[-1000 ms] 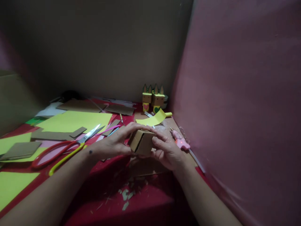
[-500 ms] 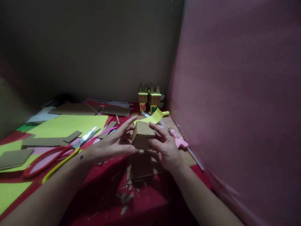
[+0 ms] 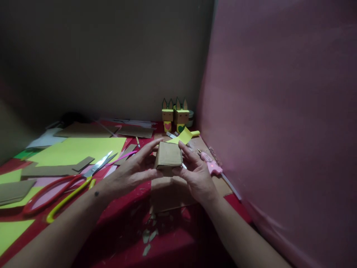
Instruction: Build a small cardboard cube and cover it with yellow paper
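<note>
A small cardboard box (image 3: 169, 154) is held up between my two hands, its flat top turned towards me. My left hand (image 3: 139, 163) grips its left side, with the thumb at the lower front edge and the fingers behind. On the right side, my right hand (image 3: 195, 171) closes on the box with fingers at the far corner and thumb below. Beneath the box a flat cardboard piece (image 3: 170, 197) lies on the red cloth. Just beyond it is a curled strip of yellow paper (image 3: 184, 137).
Red-and-yellow-handled scissors (image 3: 89, 173) lie at left among yellow sheets (image 3: 80, 149) and cardboard scraps. A pink glue gun (image 3: 210, 163) rests at right beside the pink wall covering (image 3: 273, 111). Two small cardboard figures (image 3: 174, 115) stand at the back. Paper scraps (image 3: 149, 238) litter the front.
The box has tilted so that its top faces me more squarely. My left hand's fingers and thumb have come in against its left side, where they were more spread before.
</note>
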The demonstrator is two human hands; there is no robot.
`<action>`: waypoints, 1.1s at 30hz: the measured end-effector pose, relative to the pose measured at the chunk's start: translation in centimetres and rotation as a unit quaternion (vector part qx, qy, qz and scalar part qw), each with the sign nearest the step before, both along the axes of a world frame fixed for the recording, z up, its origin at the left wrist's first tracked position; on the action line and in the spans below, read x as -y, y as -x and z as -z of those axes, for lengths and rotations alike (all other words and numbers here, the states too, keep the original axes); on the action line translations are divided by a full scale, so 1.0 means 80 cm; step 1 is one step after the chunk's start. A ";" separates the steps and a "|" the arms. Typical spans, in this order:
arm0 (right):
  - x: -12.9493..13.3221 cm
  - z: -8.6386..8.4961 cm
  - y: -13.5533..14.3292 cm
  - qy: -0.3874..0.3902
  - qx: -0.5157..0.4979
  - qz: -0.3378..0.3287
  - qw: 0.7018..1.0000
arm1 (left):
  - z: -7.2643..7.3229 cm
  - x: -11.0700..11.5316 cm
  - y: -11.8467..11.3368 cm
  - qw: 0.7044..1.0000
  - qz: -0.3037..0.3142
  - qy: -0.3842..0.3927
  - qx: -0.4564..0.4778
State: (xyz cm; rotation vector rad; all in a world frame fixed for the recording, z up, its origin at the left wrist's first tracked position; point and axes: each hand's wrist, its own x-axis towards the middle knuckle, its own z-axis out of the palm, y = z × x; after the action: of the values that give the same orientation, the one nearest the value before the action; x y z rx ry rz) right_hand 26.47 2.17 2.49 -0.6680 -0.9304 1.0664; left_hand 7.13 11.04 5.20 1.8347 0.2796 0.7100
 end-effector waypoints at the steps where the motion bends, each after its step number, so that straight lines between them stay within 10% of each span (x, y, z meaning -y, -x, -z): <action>1: 0.000 0.000 -0.001 -0.001 -0.003 -0.006 1.000 | -0.001 0.000 0.000 1.000 -0.001 -0.001 0.001; 23: 0.005 -0.011 -0.002 0.072 -0.058 -0.012 0.996 | -0.016 0.022 -0.013 0.995 -0.037 0.089 -0.008; 33: 0.008 -0.010 -0.004 0.099 0.003 -0.015 0.995 | -0.011 0.024 -0.007 0.987 -0.084 -0.094 -0.097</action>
State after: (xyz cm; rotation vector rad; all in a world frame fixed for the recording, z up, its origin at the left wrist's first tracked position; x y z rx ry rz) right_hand 26.79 1.49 3.28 -0.8231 -0.8499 1.1944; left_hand 7.71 9.14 6.11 2.0829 0.5148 0.6921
